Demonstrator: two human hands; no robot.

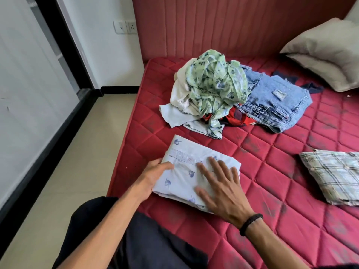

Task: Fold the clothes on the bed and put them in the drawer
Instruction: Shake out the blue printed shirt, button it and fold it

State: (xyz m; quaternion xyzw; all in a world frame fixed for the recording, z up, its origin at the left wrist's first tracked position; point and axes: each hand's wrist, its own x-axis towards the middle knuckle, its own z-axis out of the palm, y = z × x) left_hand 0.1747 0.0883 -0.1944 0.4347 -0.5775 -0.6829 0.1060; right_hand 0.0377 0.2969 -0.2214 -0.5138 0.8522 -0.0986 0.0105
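Head view
Folded shirt: a white shirt with blue leaf print lies folded on the near left part of the red quilted mattress, close to its left edge.
Right hand: the right hand lies flat on top of the shirt, fingers straight and spread; a dark bracelet circles the wrist.
Left hand: the left hand touches the shirt's left edge, thumb on top; the other fingers are hidden beside or under the cloth, so their state cannot be told.
Unfolded pile: farther off, a green floral garment sits heaped on white cloth, red cloth and a blue denim piece.
Right side: a folded plaid shirt lies well apart from the hands; a pillow rests at the far right against the padded headboard.
Open room: bare mattress lies between the folded shirt and the pile, and between it and the plaid shirt.
Left edge: the tiled floor runs beside the bed, bounded by a white wall panel.
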